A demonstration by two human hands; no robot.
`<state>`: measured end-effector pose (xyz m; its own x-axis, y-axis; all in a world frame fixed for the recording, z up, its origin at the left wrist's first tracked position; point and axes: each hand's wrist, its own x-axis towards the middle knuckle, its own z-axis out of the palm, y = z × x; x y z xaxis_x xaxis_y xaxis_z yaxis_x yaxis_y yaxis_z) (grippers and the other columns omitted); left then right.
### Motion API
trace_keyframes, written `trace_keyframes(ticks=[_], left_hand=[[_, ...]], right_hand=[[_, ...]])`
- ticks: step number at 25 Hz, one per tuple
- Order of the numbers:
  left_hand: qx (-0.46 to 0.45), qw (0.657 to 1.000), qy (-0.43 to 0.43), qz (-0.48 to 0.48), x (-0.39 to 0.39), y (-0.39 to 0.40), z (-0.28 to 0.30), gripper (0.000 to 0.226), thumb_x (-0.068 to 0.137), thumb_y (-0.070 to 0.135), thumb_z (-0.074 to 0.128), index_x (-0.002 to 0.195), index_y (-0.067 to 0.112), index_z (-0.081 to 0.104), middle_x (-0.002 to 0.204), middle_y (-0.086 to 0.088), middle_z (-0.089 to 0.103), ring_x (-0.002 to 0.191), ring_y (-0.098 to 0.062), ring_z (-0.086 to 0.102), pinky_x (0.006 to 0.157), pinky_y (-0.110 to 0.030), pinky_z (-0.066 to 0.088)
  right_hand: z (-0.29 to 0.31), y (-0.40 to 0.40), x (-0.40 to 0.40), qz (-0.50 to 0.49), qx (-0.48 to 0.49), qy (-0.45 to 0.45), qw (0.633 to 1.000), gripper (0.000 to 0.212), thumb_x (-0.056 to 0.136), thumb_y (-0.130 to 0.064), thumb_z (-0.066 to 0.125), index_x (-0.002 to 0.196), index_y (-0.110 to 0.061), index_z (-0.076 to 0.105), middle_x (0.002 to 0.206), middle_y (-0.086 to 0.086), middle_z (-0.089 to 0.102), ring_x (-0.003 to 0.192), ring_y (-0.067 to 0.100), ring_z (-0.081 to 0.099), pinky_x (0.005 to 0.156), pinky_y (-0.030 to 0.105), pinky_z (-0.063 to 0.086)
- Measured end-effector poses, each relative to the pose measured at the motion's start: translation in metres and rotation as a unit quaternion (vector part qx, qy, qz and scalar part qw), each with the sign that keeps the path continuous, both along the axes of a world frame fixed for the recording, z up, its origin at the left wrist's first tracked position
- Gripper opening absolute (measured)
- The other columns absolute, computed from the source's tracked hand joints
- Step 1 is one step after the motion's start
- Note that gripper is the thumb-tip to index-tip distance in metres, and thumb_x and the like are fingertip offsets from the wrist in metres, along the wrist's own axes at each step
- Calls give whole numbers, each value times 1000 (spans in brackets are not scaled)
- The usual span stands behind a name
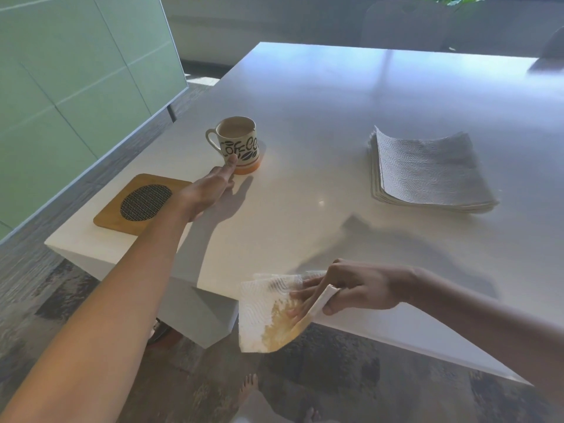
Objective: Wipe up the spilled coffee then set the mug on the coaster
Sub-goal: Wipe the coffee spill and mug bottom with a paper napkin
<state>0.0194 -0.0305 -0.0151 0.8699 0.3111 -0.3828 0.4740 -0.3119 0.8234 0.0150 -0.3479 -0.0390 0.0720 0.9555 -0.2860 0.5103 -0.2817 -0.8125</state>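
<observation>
A cream mug (239, 141) with dark lettering and an orange base stands upright on the white table (335, 117), coffee inside it. My left hand (207, 190) stretches toward it, fingertips just touching its lower front, fingers extended and holding nothing. A square wooden coaster (122, 215) with a dark woven oval centre lies at the table's left corner, partly hidden by my left wrist. My right hand (360, 288) grips a coffee-stained paper towel (268, 315) that hangs over the table's near edge.
A stack of folded paper towels (427, 172) lies on the right side of the table. A pale green panel wall (76, 87) runs along the left. Dark patterned floor and my bare feet (250, 389) show below the table edge.
</observation>
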Motion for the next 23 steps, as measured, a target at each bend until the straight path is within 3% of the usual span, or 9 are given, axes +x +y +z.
trace_keyframes(ticks=[4, 6, 8, 12, 14, 16, 17, 20, 23], left_hand=[[11, 1000, 6, 2, 0, -1, 3, 131, 52, 108, 30, 160, 35, 20, 157, -2, 47, 153, -21, 29, 125, -54, 17], [20, 1000, 11, 0, 2, 1, 2, 140, 42, 110, 32, 160, 35, 21, 157, -2, 47, 153, -21, 30, 125, -54, 18], [25, 1000, 9, 1, 3, 0, 1, 137, 46, 109, 31, 160, 33, 21, 157, -2, 47, 152, -21, 31, 124, -53, 19], [23, 1000, 13, -1, 6, 0, -3, 121, 61, 100, 29, 160, 32, 19, 158, -4, 45, 152, -20, 31, 125, -52, 19], [23, 1000, 19, -4, 6, 1, -4, 120, 61, 100, 29, 161, 33, 18, 159, -4, 44, 152, -20, 31, 125, -53, 18], [26, 999, 18, -11, 6, 0, -1, 112, 70, 97, 28, 161, 32, 19, 160, -4, 43, 153, -20, 30, 125, -52, 18], [25, 999, 10, -18, 7, -2, 0, 102, 80, 91, 26, 161, 30, 20, 161, -4, 42, 153, -19, 30, 125, -49, 18], [39, 999, 17, -31, 9, -6, 1, 80, 97, 74, 25, 159, 24, 31, 158, -5, 45, 150, -22, 35, 123, -45, 23], [108, 992, 58, -41, 9, -6, 4, 75, 88, 77, 46, 139, 22, 56, 143, -7, 58, 131, -28, 53, 116, -46, 38]], right_hand=[[3, -20, 2, -22, -1, 34, 999, 47, 83, -31, 58, 118, -3, 71, 136, 2, 61, 139, 11, 44, 115, 48, 34], [2, -31, 6, -39, -11, 43, 998, 43, 81, -30, 61, 113, -5, 74, 132, 17, 61, 136, 33, 46, 108, 59, 37], [2, -41, 9, -50, -49, 48, 996, 45, 77, -36, 64, 106, -2, 75, 123, 32, 58, 125, 51, 45, 98, 69, 38], [13, -63, 14, -114, -127, 105, 980, 45, 68, -31, 69, 101, -1, 76, 116, 18, 71, 120, 31, 61, 105, 50, 41], [21, -74, 18, -160, -164, 107, 967, 36, 58, -34, 74, 85, -10, 79, 95, 10, 77, 97, 19, 69, 93, 42, 48], [33, -84, 22, -165, -214, 117, 956, 18, 55, -29, 75, 69, -18, 75, 73, -3, 71, 75, 7, 62, 74, 18, 46], [42, -86, 24, -151, -240, 118, 952, 18, 52, -29, 75, 67, -19, 72, 69, -6, 67, 71, 7, 59, 66, 13, 42], [66, -94, 35, -186, -266, 114, 939, 31, 45, -31, 77, 70, -18, 65, 63, -11, 62, 67, 6, 57, 60, 15, 40], [89, -97, 52, -261, -139, 227, 928, 26, 49, -20, 87, 71, -12, 78, 72, -1, 74, 70, 12, 70, 63, 17, 53]])
